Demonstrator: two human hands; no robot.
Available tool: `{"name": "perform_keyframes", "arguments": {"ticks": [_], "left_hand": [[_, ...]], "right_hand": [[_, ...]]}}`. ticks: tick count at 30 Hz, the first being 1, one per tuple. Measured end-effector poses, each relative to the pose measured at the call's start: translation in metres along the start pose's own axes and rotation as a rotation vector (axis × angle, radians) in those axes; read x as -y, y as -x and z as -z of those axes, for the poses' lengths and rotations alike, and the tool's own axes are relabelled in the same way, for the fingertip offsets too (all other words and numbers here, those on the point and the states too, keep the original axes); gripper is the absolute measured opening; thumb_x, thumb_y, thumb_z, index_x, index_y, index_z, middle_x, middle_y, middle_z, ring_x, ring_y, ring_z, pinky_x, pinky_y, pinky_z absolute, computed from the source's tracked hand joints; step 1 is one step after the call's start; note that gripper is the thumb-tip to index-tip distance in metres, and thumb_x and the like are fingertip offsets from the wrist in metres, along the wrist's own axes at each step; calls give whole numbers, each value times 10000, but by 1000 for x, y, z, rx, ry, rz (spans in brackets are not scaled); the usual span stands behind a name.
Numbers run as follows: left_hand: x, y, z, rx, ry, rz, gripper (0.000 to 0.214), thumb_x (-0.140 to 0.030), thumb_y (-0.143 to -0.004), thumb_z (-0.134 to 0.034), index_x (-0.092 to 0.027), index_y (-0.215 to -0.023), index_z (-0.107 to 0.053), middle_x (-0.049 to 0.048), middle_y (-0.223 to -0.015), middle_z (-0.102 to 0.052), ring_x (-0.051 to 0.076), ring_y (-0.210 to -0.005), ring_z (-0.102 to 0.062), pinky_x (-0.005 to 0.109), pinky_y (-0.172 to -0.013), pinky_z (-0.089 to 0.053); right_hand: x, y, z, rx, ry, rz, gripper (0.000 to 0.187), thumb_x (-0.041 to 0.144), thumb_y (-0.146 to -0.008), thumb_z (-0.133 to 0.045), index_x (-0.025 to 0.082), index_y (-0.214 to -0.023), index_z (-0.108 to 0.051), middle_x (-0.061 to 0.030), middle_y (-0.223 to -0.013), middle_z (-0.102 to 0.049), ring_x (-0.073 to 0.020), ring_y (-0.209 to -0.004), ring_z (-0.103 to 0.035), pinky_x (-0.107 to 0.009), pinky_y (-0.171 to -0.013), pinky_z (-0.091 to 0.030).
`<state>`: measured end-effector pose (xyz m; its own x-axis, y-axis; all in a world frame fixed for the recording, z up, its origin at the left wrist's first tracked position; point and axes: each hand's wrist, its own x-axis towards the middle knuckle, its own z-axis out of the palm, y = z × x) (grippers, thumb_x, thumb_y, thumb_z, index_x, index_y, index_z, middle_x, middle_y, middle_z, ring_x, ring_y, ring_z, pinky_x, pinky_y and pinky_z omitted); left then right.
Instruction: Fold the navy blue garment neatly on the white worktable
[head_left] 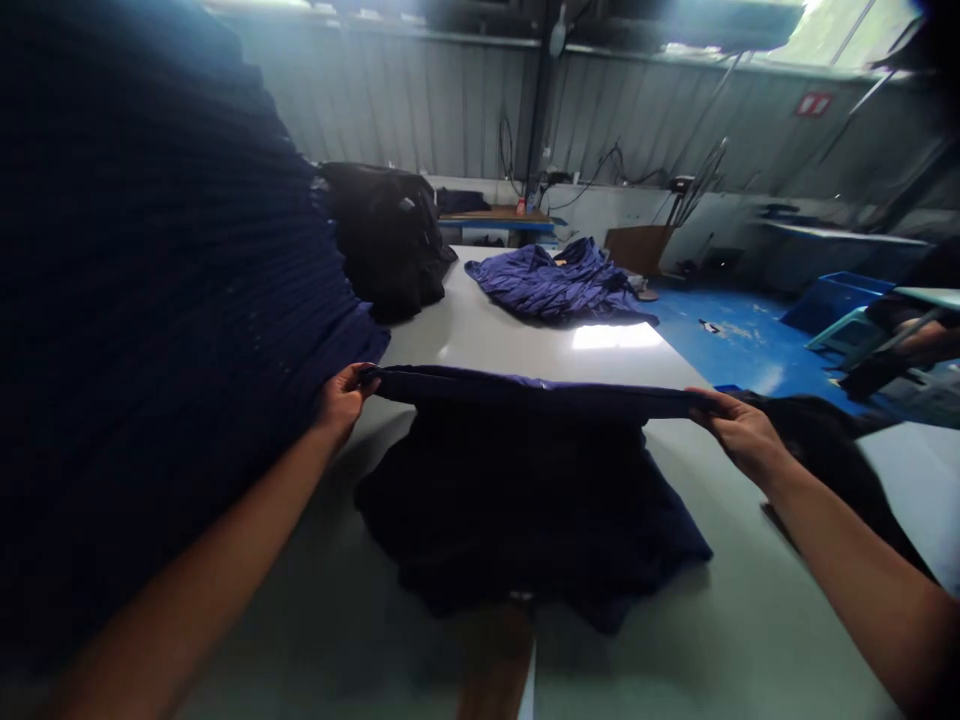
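A dark navy garment point(540, 490) hangs stretched between my two hands, its folded upper edge held level above the pale table point(480, 340). My left hand point(346, 402) pinches the left end of that edge, close beside a tall stack of dark blue cloth point(247, 260). At the opposite end, my right hand point(739, 430) grips the edge between thumb and fingers. The lower part of the garment spreads over the table, too dark to show its details. Which kind of garment it is, I cannot tell.
Crumpled blue garments point(555, 280) lie farther along the table, with a black cloth pile point(390, 235) to their left. Black cloth point(817, 450) lies by my right arm. Near a teal stool point(844, 335), another person's arm point(922, 340) shows. A blurred brownish shape point(495, 660) is at the bottom.
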<state>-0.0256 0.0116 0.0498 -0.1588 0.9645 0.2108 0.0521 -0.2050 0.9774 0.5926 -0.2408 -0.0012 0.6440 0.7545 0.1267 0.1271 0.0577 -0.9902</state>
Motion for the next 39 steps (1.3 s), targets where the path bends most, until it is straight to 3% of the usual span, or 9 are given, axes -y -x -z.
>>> {"name": "perform_keyframes", "arguments": {"ticks": [4,9,12,15,19,23,27,32,39], "left_hand": [[-6,96,56,138,-134,-25,225,-89,-705,-735,-214,-890,-708,11,-942,-779,215,-968,-729,330,-1020,-597],[-1,189,105,180,-201,-110,208,-153,-680,-693,-245,-860,-644,58,-1074,-812,269,-1147,-753,449,-1179,-549],[4,215,126,224,-227,-127,246,-166,-667,-673,-253,-894,-635,70,-1136,-817,280,-1198,-757,466,-1188,-547],[9,222,144,288,-350,-175,256,-202,-673,-649,-268,-920,-632,67,-1182,-823,287,-1214,-755,474,-1192,-548],[12,225,159,552,-713,-261,207,-247,-666,-645,-277,-870,-667,92,-1183,-834,336,-1302,-718,528,-1236,-511],[-1,248,148,682,-917,-488,405,-295,-773,-740,-243,-1174,-762,139,-1476,-736,370,-1511,-590,556,-1318,-419],[-10,278,102,825,-909,-664,647,-372,-896,-825,-282,-1519,-673,120,-1654,-611,359,-1560,-539,549,-1339,-395],[8,295,61,894,-990,-693,499,-176,-926,-807,-251,-1417,-756,141,-1436,-716,335,-1339,-669,503,-1160,-542],[11,312,58,855,-1093,-711,232,-239,-1008,-778,-223,-1238,-806,135,-1276,-743,317,-1180,-688,440,-975,-566]], "right_hand": [[7,94,40,-81,104,-28,217,114,-693,-848,215,-884,-870,-60,-884,-841,-198,-867,-786,-369,-1019,-643],[15,180,62,-42,146,70,200,138,-741,-742,225,-867,-870,-83,-993,-865,-241,-1019,-814,-450,-1132,-609],[13,213,72,-36,169,106,146,237,-766,-780,235,-886,-863,-90,-988,-861,-274,-1030,-822,-486,-1114,-629],[0,235,83,77,334,164,149,348,-798,-792,266,-908,-849,-82,-1062,-874,-312,-1107,-822,-547,-1174,-589],[-21,257,96,338,659,270,242,264,-774,-680,279,-962,-831,-72,-1230,-864,-350,-1263,-783,-584,-1235,-527],[-16,279,80,394,826,461,356,249,-850,-657,244,-1170,-814,-116,-1397,-796,-369,-1385,-702,-616,-1258,-490],[6,297,21,432,907,593,558,344,-966,-751,266,-1516,-703,-126,-1604,-666,-376,-1505,-600,-618,-1285,-461],[-5,313,-38,587,976,640,502,292,-977,-798,275,-1477,-760,-128,-1539,-712,-361,-1420,-665,-584,-1227,-537],[-30,319,-37,617,1009,714,385,205,-1099,-629,234,-1453,-780,-139,-1478,-765,-321,-1315,-741,-550,-1179,-595]]}}
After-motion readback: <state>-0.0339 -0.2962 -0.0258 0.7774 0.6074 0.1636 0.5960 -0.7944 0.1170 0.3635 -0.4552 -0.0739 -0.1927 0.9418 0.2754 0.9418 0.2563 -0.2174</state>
